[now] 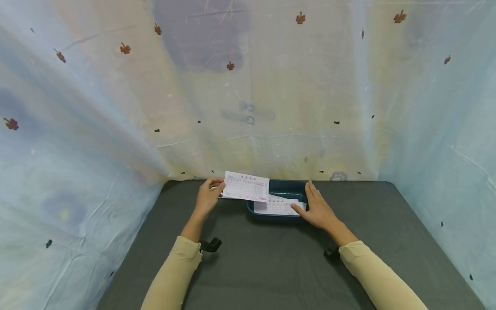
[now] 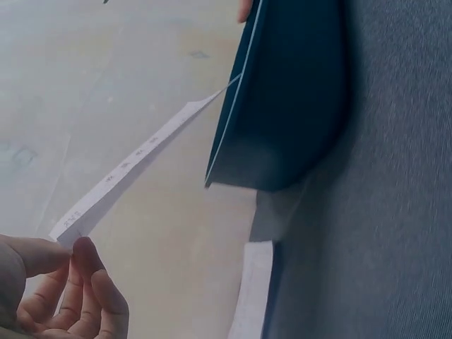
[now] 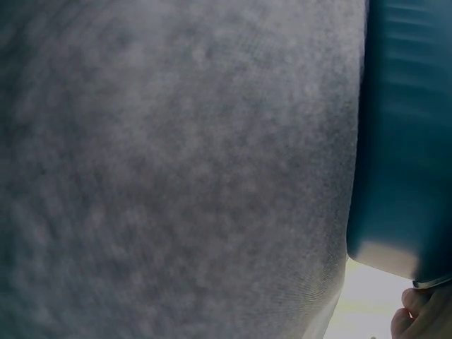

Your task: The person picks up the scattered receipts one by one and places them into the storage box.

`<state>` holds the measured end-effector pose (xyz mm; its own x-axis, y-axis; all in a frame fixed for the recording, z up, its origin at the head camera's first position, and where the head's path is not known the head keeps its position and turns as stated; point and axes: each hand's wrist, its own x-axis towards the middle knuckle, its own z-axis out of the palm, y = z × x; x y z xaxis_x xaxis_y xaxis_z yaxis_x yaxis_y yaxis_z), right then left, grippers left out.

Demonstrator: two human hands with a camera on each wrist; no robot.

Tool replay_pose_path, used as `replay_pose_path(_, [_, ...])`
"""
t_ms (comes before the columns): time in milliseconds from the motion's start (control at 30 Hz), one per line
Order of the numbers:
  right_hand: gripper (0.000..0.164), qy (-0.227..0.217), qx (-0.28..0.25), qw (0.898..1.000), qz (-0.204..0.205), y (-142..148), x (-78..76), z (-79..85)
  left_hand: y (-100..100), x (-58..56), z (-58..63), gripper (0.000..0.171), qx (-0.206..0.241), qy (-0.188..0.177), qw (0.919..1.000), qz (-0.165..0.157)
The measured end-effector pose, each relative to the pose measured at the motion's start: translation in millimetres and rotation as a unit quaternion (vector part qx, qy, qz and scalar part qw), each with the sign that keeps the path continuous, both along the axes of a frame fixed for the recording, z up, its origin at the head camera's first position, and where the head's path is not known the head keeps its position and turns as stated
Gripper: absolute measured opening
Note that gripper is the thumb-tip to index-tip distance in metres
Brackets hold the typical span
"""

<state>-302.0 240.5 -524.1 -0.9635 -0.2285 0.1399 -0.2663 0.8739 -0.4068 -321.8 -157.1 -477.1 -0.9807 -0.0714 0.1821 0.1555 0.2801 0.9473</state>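
My left hand [image 1: 209,196] pinches the left edge of a printed paper form [image 1: 246,186] between thumb and fingertips. The form is held above the left side of a dark blue plastic basin [image 1: 286,218], its far end over the rim. Inside the basin lie several similar printed forms [image 1: 279,209], overlapping. At the basin's right end, my right hand [image 1: 319,211] holds the rim, fingers along the outer side and thumb inside by the papers. In the right wrist view only some fingers [image 3: 417,311] show by the basin wall [image 3: 402,141].
White paper, perhaps a stack [image 2: 254,289], lies on the table left of the basin, mostly hidden in the head view. A dark grey cloth [image 1: 263,267] covers the table. A patterned curtain [image 1: 248,86] hangs behind and at both sides.
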Motion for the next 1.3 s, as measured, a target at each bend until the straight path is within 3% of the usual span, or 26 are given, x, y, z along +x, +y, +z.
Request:
replay_pose_path(633, [0.11, 0.002, 0.003, 1.0, 0.002, -1, 1.0, 3.3, 43, -11.3, -16.1, 0.022, 0.003, 0.014, 0.9992, -0.038])
replay_pose_path(1300, [0.11, 0.0, -0.002, 1.0, 0.003, -1, 0.7, 0.5, 81, -13.1, -19.2, 0.015, -0.076, 0.046, 0.9951, -0.043])
